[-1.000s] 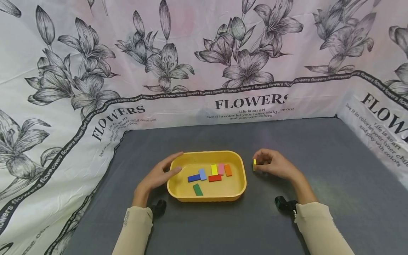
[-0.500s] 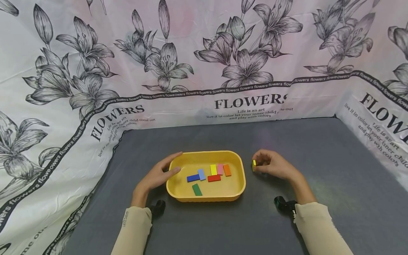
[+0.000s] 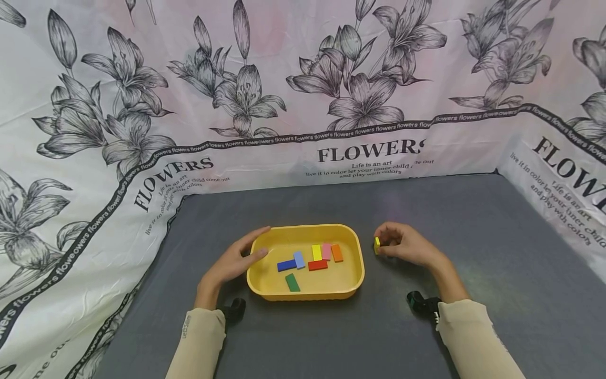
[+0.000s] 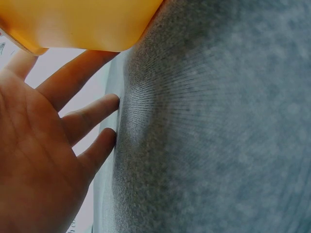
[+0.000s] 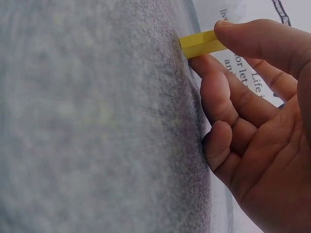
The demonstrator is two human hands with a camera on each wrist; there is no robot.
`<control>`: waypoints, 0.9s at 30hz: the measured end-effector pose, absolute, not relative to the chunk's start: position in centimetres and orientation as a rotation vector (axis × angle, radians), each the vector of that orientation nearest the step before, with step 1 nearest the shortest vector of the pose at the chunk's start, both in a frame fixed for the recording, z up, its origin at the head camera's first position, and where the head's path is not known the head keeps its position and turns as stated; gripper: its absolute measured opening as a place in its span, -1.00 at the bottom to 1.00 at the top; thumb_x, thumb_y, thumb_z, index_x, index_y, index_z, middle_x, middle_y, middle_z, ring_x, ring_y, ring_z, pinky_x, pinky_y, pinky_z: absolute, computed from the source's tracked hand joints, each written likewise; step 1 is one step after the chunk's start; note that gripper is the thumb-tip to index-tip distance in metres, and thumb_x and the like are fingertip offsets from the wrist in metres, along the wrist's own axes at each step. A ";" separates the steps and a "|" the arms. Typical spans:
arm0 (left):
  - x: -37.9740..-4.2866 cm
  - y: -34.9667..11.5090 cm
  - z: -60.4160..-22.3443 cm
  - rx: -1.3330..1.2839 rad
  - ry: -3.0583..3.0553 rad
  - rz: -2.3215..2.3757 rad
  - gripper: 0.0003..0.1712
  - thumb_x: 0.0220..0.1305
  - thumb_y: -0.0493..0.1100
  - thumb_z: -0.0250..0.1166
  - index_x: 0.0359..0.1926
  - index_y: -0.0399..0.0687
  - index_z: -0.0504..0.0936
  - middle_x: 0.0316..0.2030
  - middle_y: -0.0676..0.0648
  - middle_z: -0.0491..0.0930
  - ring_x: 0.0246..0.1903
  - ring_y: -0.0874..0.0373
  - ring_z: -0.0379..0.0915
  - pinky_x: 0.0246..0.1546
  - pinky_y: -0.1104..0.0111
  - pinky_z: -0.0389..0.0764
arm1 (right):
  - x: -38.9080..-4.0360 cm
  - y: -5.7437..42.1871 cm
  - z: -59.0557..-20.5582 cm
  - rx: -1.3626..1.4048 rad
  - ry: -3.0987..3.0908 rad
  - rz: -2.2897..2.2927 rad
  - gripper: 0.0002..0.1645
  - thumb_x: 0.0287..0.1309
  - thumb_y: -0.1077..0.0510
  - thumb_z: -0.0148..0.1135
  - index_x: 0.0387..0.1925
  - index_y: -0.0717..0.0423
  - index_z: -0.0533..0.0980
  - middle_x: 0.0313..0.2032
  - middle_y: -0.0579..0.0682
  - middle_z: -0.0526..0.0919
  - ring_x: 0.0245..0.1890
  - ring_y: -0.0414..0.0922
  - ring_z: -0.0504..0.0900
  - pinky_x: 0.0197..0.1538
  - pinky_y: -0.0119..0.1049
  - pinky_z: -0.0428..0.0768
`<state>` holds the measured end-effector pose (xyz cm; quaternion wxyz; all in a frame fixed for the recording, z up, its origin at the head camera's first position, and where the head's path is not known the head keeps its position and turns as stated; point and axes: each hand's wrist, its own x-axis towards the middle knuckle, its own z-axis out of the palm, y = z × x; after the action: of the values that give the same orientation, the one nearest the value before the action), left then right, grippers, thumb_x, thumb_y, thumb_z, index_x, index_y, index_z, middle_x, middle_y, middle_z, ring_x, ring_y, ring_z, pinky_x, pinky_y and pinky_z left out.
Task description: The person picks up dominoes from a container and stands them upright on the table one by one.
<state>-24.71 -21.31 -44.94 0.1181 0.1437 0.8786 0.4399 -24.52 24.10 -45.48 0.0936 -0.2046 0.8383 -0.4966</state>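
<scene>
My right hand [image 3: 406, 245] pinches a small yellow block [image 3: 376, 246] upright at the table, just right of the tray; in the right wrist view the block [image 5: 201, 44] sits between thumb and index finger, its end against the cloth. My left hand [image 3: 233, 261] rests at the back left corner of the yellow tray [image 3: 312, 295], thumb over the rim. Its fingers [image 4: 92, 115] look straight and spread in the left wrist view. Inside the tray lie flat blocks: dark blue [image 3: 286, 265], light blue [image 3: 299, 259], green [image 3: 292, 282], red [image 3: 317, 265], yellow [image 3: 316, 252], pink [image 3: 326, 251] and orange [image 3: 336, 252].
A dark grey cloth [image 3: 331, 337] covers the table. Behind and at both sides hangs a white sheet [image 3: 265, 158] printed with flowers and lettering. Black wrist cameras sit below each hand, one of them [image 3: 416, 302] near the right sleeve.
The head view has shifted very slightly. Both hands, the tray and the blocks keep their places, with the yellow block still pinched in my right hand.
</scene>
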 end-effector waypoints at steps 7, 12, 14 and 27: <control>-24.6 -21.4 -44.9 0.428 2.573 1.289 -0.32 0.43 0.11 0.25 0.50 0.49 0.28 0.55 0.03 0.21 0.48 -0.15 0.22 0.47 -0.22 0.20 | -24.4 24.0 -45.4 -0.580 2.499 -1.453 -0.69 0.16 0.31 0.41 -0.06 0.23 0.54 -0.22 0.19 0.70 -0.35 -0.07 0.63 -0.36 -0.27 0.62; -24.6 -21.3 -45.0 0.428 2.572 1.287 -0.32 0.43 0.11 0.25 0.51 0.48 0.27 0.55 0.03 0.21 0.47 -0.16 0.23 0.46 -0.22 0.22 | -24.3 24.0 -45.4 -0.566 2.505 -1.445 -0.66 0.14 0.30 0.44 -0.05 0.22 0.54 -0.20 0.19 0.70 -0.35 -0.08 0.62 -0.35 -0.27 0.63; -24.6 -21.4 -45.0 0.430 2.573 1.284 -0.32 0.43 0.11 0.25 0.51 0.48 0.27 0.55 0.03 0.21 0.48 -0.16 0.22 0.46 -0.22 0.22 | -24.3 24.0 -45.3 -0.568 2.513 -1.438 -0.64 0.13 0.29 0.45 -0.05 0.21 0.54 -0.19 0.19 0.70 -0.36 -0.08 0.61 -0.36 -0.27 0.63; -24.7 -21.3 -45.1 0.417 2.578 1.283 -0.31 0.43 0.13 0.25 0.51 0.48 0.27 0.55 0.03 0.21 0.49 -0.15 0.21 0.47 -0.23 0.21 | -24.3 24.2 -44.4 -0.579 2.615 -1.502 -0.55 0.14 0.23 0.48 0.06 0.22 0.55 -0.10 0.18 0.68 -0.42 -0.14 0.57 -0.39 -0.34 0.55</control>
<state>-24.70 -21.25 -45.07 0.1157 0.1425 0.8800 0.4381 -24.26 24.20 -44.42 0.0354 -0.1884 0.8510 -0.4889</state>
